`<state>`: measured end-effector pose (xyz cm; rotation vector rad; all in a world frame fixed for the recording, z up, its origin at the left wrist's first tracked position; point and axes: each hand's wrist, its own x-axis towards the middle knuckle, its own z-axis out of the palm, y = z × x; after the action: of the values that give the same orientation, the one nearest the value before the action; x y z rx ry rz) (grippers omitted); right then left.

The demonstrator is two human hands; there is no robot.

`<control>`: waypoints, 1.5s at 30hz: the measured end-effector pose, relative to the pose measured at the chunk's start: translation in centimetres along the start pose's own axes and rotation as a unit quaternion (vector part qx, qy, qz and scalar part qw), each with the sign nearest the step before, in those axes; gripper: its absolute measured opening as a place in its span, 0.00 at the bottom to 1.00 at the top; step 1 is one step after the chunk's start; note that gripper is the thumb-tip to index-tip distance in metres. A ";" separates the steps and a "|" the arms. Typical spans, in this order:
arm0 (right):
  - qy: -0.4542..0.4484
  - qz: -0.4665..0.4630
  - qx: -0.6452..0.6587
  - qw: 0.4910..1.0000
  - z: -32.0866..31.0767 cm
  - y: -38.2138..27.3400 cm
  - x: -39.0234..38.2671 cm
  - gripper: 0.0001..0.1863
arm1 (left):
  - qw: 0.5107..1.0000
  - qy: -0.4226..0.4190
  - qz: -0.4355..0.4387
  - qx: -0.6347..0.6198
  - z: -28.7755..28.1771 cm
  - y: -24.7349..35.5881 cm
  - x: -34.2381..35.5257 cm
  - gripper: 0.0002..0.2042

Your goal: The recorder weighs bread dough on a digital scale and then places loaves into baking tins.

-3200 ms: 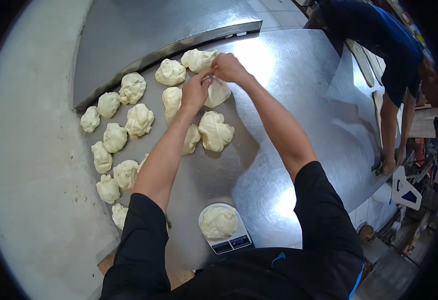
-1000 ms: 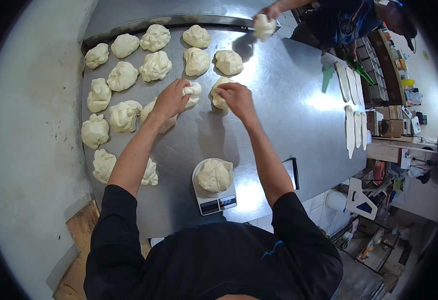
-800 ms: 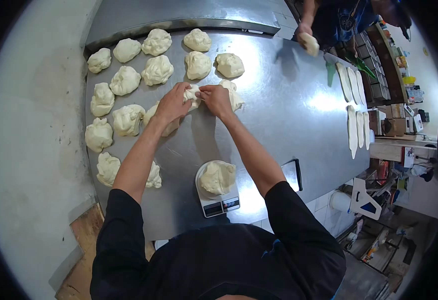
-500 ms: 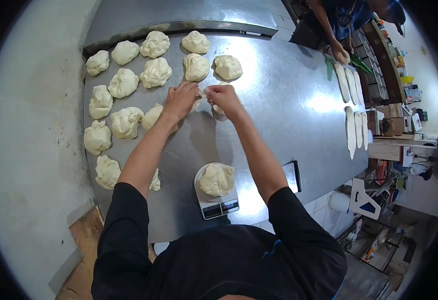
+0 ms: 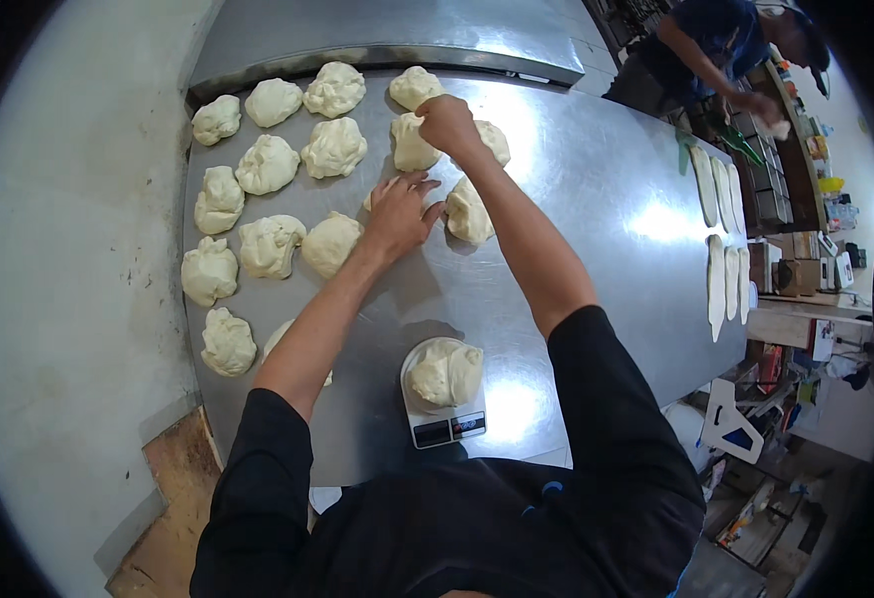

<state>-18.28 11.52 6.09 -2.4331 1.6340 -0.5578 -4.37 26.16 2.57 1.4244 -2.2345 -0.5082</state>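
My left hand (image 5: 402,211) lies over a pale dough lump (image 5: 368,200) mostly hidden under it, fingers spread. Farther away, my right hand (image 5: 447,125) is closed above the table beside another dough lump (image 5: 412,148). What its fingers hold, if anything, is hidden. Beneath my right wrist sits a dough lump (image 5: 468,213), partly covered by the forearm. Close to my body, a white kitchen scale (image 5: 447,426) bears one large dough lump (image 5: 446,373). Several more rough dough lumps (image 5: 268,163) stand in loose rows on the left.
The steel table (image 5: 577,229) meets a wall (image 5: 88,239) at the left and a raised steel surface (image 5: 387,30) at the far side. Long dough strips (image 5: 716,289) lie along the right edge. A co-worker (image 5: 706,50) stands at the far right, near a green bottle (image 5: 741,143).
My right hand has moved away from my left hand, toward the far dough lumps. My left hand's fingers have spread. The co-worker's hand has lifted away from the dough strips.
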 end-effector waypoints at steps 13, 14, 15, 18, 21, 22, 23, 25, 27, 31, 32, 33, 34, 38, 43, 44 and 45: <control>-0.134 0.185 0.656 0.719 -5.6 -1.0 -1.2 0.11 | 0.997 0.056 -0.036 0.038 3.8 -4.4 3.2 0.31; -0.133 0.170 0.761 0.612 -6.9 -1.4 -3.1 0.12 | 0.998 0.057 -0.027 0.030 3.4 -5.1 2.7 0.30; -0.122 0.151 0.847 0.494 -8.6 -1.8 -4.9 0.14 | 0.998 0.058 -0.012 0.021 2.9 -5.0 2.5 0.28; -0.065 0.173 0.808 0.559 -12.5 -4.4 -10.8 0.14 | 0.987 0.015 -0.087 -0.131 -0.8 -2.8 1.1 0.22; -0.024 0.240 0.761 0.602 -13.2 -5.6 -18.8 0.14 | 0.898 0.102 -0.145 -0.403 -4.1 2.2 -4.2 0.17; -0.044 0.239 0.734 0.634 -13.0 -5.3 -21.4 0.15 | 0.866 0.102 -0.132 -0.472 -5.5 3.7 -6.3 0.17; -0.062 0.233 0.707 0.665 -12.9 -4.6 -23.3 0.15 | 0.863 0.090 -0.149 -0.474 -6.1 4.9 -8.6 0.17; -0.104 0.208 0.648 0.726 -12.7 -4.1 -26.4 0.16 | 0.827 0.048 -0.157 -0.538 -7.3 7.2 -14.5 0.17; -0.081 0.254 0.656 0.706 -11.9 -3.9 -30.0 0.16 | 0.804 0.037 -0.247 -0.540 -7.8 9.0 -20.1 0.17; 0.002 0.350 0.669 0.656 -11.6 -5.7 -35.9 0.17 | 0.772 0.058 -0.360 -0.521 -7.6 10.5 -29.3 0.16; -0.018 0.334 0.650 0.682 -12.0 -6.9 -36.6 0.17 | 0.768 0.061 -0.379 -0.512 -7.1 10.4 -31.0 0.16; -0.034 0.319 0.629 0.708 -12.6 -8.4 -37.2 0.17 | 0.764 0.061 -0.396 -0.505 -6.5 10.2 -32.4 0.16; -0.050 0.302 0.608 0.733 -12.9 -9.8 -37.8 0.16 | 0.762 0.062 -0.413 -0.496 -6.1 10.0 -33.6 0.16; -0.027 0.199 0.394 0.897 -12.1 -13.1 -39.1 0.18 | 0.793 0.047 -0.377 -0.477 -6.5 10.0 -35.3 0.16; -0.022 0.056 0.078 0.995 -10.1 -13.6 -39.9 0.18 | 0.827 0.045 -0.322 -0.458 -9.1 10.5 -36.3 0.16; -0.035 0.034 0.030 0.998 -9.6 -13.5 -40.2 0.17 | 0.831 0.047 -0.319 -0.453 -9.6 10.5 -36.6 0.16; -0.048 0.013 -0.018 0.999 -9.3 -13.3 -40.6 0.16 | 0.834 0.049 -0.317 -0.448 -10.0 10.5 -36.9 0.17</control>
<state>-24.04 54.61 10.20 -2.4199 1.6471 -0.4053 6.91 63.34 10.30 1.5118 -1.0585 -1.4203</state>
